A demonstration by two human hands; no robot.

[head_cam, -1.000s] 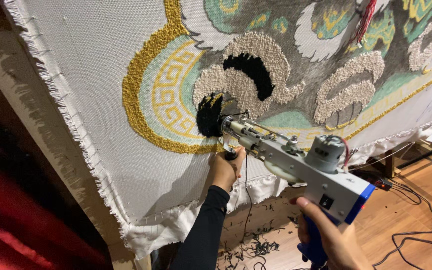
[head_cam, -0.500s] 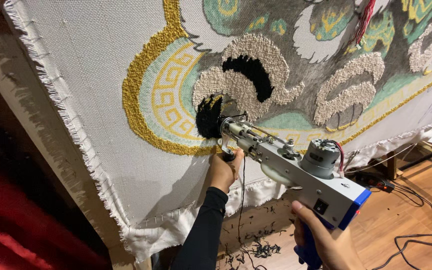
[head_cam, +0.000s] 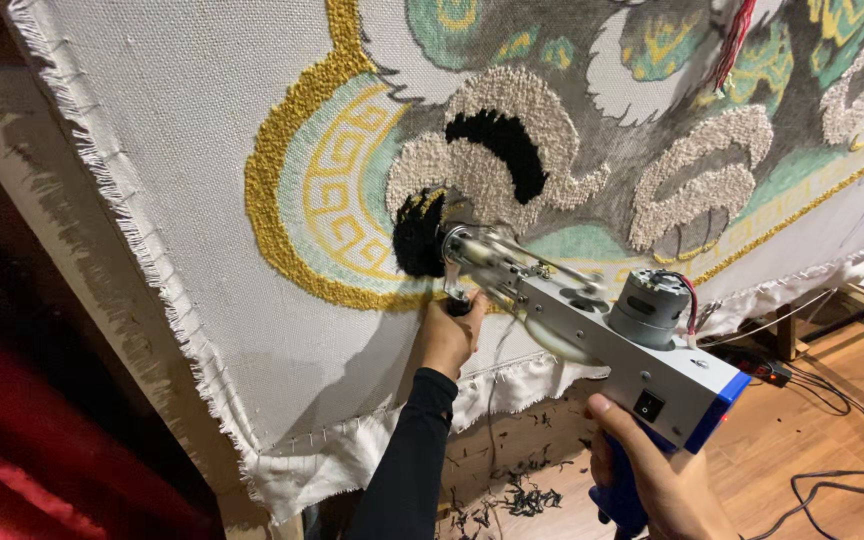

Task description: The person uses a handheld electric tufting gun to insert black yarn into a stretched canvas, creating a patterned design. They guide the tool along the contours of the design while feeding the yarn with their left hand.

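A: One tufting gun (head_cam: 592, 335) is held against the backing cloth (head_cam: 182, 200), its needle end pressed at the black tufted patch (head_cam: 418, 238) beside the gold border (head_cam: 282, 170).

B: Hands?

A: Two. The left hand (head_cam: 449, 335) is clenched around the gun's front handle just under the nose. The right hand (head_cam: 657, 478) is wrapped on the blue rear grip; the trigger finger is hidden, so pull cannot be told.

B: Risks?

A: Likely ones: if pressure on the cloth is eased, loops could be skipped or the weave torn. If the nose is let drift, black pile could be run into the gold border or the beige curls (head_cam: 512, 130). The black cable (head_cam: 832, 480) on the wooden floor (head_cam: 812, 420) could be snagged by a foot. Yarn feed is blurred, possibly tangled near the motor (head_cam: 654, 305).

B: Counts?

A: One gun, one motor, one stretched cloth, two black tufted patches, one red curtain (head_cam: 12, 430) at left. Yarn scraps (head_cam: 512, 495) below are too many to count.
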